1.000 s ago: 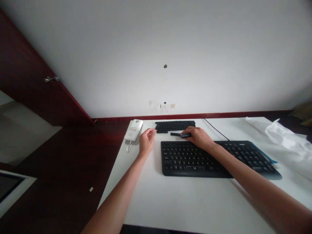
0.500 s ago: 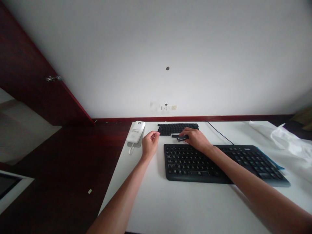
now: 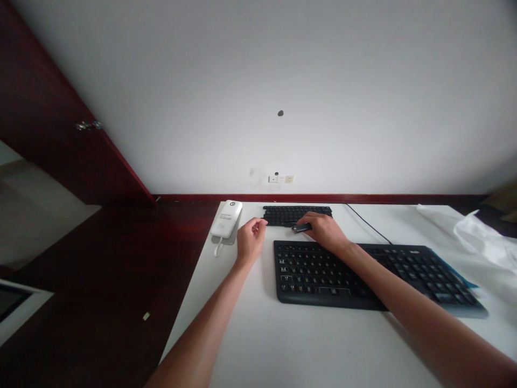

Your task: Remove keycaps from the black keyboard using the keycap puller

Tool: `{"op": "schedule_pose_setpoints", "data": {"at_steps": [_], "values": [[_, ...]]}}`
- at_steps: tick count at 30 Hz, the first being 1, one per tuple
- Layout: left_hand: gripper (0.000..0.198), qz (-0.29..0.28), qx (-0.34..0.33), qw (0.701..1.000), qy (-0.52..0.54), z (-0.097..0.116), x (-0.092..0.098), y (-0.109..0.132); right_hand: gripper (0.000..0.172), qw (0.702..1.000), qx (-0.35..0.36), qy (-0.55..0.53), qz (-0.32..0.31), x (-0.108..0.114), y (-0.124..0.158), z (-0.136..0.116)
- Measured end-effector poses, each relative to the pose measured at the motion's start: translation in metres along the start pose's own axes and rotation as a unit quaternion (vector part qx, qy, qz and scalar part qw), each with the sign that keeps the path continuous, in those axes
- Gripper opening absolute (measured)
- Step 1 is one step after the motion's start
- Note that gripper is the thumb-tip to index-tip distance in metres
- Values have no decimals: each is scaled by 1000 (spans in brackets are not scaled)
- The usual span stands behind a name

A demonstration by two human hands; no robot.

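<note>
Right hand nearly closed, pinching a small black stick at the fingertips, between the compact black keyboard and full-size black keyboard; left hand half-curled, empty, just beside a white corded device.

A plain white painted wall rose ahead, with a dark red wooden skirting strip along its foot and small white wall sockets. A dark red wooden door with a metal handle stood to the left.

Small black object partly hidden
</note>
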State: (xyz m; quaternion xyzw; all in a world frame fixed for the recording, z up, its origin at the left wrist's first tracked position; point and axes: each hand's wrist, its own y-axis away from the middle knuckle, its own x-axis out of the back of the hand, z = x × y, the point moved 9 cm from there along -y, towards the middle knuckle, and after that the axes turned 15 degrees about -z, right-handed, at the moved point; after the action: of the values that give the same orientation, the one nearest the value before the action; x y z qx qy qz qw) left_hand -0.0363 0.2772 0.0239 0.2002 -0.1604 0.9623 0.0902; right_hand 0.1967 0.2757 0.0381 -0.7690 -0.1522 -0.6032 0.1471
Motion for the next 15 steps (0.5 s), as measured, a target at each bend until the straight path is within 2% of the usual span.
{"op": "schedule_pose_setpoints", "data": {"at_steps": [15], "values": [[25,-4,6,1000,-6,3,1,1,19,1000,-1,-10,0,1,-1,0]]}}
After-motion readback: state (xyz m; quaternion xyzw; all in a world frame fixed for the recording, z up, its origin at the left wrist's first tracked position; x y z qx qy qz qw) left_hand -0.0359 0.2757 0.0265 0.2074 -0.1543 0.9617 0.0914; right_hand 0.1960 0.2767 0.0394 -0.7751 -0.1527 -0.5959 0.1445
